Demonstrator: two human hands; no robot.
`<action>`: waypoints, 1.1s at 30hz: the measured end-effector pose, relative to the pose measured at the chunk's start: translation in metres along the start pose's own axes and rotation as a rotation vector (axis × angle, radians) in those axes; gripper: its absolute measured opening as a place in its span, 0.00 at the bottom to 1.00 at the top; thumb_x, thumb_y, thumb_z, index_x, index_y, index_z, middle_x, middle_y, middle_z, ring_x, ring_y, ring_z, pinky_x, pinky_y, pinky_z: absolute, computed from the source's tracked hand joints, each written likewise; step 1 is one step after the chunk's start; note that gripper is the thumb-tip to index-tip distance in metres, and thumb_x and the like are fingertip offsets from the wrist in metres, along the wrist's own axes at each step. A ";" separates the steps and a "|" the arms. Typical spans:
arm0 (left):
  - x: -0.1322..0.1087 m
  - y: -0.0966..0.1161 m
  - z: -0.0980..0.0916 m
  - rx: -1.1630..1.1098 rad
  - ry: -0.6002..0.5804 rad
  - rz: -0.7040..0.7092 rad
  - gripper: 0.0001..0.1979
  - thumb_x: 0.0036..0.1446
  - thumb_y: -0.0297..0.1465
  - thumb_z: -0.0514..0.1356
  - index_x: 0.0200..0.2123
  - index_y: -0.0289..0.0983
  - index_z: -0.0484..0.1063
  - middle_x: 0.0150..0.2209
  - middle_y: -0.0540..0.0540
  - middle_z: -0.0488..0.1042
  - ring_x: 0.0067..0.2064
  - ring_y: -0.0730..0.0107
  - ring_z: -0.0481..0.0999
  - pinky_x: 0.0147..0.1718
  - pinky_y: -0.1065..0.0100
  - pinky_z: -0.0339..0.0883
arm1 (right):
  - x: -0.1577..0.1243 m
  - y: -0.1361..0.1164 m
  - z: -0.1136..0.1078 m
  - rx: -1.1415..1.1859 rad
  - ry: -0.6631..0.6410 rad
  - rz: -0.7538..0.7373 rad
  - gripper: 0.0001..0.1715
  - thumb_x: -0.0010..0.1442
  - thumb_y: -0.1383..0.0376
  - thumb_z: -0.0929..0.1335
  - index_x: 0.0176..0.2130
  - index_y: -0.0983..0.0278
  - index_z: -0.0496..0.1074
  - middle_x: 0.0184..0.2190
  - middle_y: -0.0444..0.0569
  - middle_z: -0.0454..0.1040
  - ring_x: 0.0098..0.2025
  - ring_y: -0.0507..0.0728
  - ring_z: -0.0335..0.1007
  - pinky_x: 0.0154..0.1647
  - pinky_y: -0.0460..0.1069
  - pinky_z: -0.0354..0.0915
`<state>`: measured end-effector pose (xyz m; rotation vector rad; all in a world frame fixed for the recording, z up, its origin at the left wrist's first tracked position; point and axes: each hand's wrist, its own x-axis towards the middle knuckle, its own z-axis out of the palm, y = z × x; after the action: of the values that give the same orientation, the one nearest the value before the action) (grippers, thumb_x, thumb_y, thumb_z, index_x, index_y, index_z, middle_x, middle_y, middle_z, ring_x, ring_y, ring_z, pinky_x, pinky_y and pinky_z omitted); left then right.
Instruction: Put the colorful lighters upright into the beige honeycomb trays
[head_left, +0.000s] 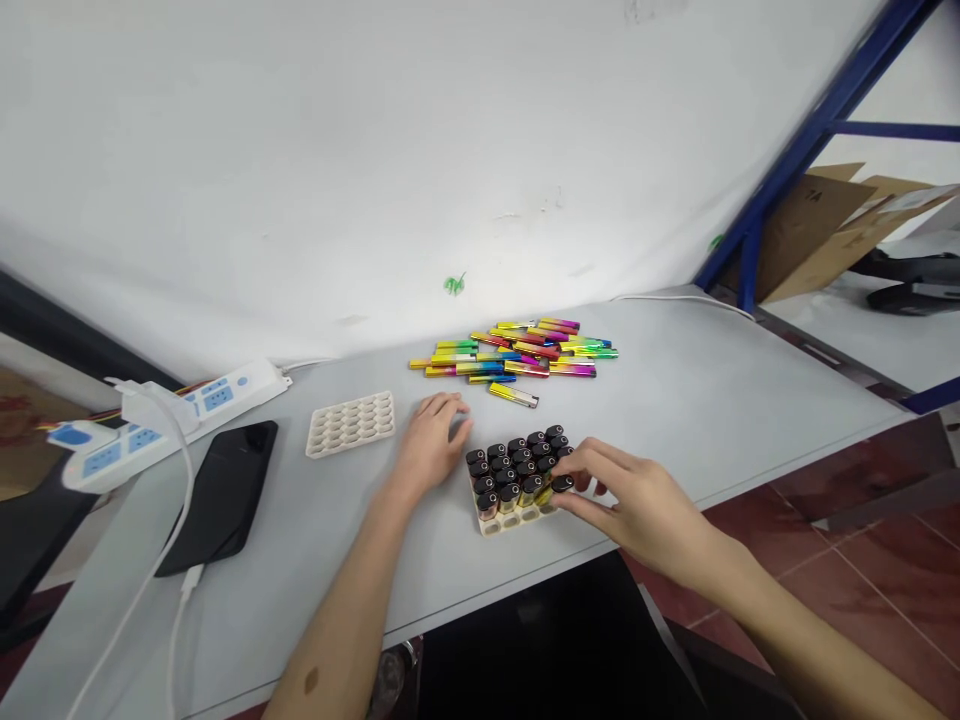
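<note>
A beige tray (501,524) near the table's front edge holds several upright lighters with black caps (517,462). My right hand (637,505) pinches one lighter (559,487) at the tray's right front corner, fingers closed round it. My left hand (433,440) rests on the table just left of the tray, fingers curled loosely and touching its far left side; nothing shows in it. Behind the tray lies a pile of several rainbow-coloured lighters (525,352), and one stray lighter (514,395) lies nearer.
An empty beige tray (351,424) lies left of my left hand. A black phone (221,495) with a white cable (176,620) and two white power strips (161,425) sit at the left. Cardboard boxes (825,225) and a blue rack (810,140) stand at the right.
</note>
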<state>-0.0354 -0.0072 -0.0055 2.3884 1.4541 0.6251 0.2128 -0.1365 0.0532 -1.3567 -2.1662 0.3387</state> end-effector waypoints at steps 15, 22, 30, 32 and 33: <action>-0.001 0.003 -0.001 -0.007 0.019 0.004 0.09 0.63 0.31 0.55 0.44 0.40 0.73 0.56 0.41 0.72 0.60 0.53 0.67 0.60 0.49 0.63 | -0.003 -0.007 0.001 -0.151 -0.009 -0.100 0.09 0.67 0.59 0.66 0.45 0.58 0.73 0.37 0.47 0.77 0.34 0.54 0.75 0.30 0.49 0.68; -0.001 0.001 0.000 -0.003 0.007 0.008 0.09 0.63 0.32 0.55 0.44 0.41 0.72 0.57 0.42 0.72 0.61 0.54 0.66 0.60 0.49 0.62 | 0.001 -0.008 -0.008 -0.079 0.066 -0.041 0.10 0.67 0.57 0.67 0.45 0.58 0.73 0.37 0.48 0.78 0.30 0.53 0.75 0.29 0.49 0.69; 0.000 0.001 0.000 0.001 0.001 0.000 0.09 0.64 0.31 0.54 0.44 0.39 0.72 0.56 0.41 0.72 0.60 0.52 0.66 0.60 0.50 0.61 | 0.062 0.053 -0.007 -0.038 0.133 0.203 0.12 0.67 0.56 0.65 0.38 0.59 0.74 0.35 0.48 0.78 0.32 0.56 0.73 0.34 0.52 0.67; 0.000 0.000 0.000 0.000 -0.001 -0.003 0.09 0.64 0.32 0.54 0.44 0.39 0.72 0.57 0.41 0.72 0.60 0.53 0.66 0.60 0.50 0.61 | 0.075 0.075 0.010 -0.053 -0.046 0.228 0.12 0.64 0.55 0.67 0.42 0.60 0.74 0.37 0.50 0.77 0.33 0.58 0.73 0.35 0.53 0.67; 0.000 0.000 0.000 0.000 -0.001 -0.002 0.09 0.64 0.32 0.54 0.44 0.39 0.72 0.57 0.41 0.72 0.60 0.53 0.66 0.60 0.51 0.62 | 0.080 0.083 0.020 -0.071 -0.090 0.211 0.15 0.62 0.55 0.69 0.45 0.61 0.74 0.39 0.52 0.76 0.36 0.59 0.73 0.37 0.54 0.68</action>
<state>-0.0356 -0.0074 -0.0061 2.3866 1.4564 0.6235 0.2367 -0.0263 0.0223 -1.6450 -2.1287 0.4132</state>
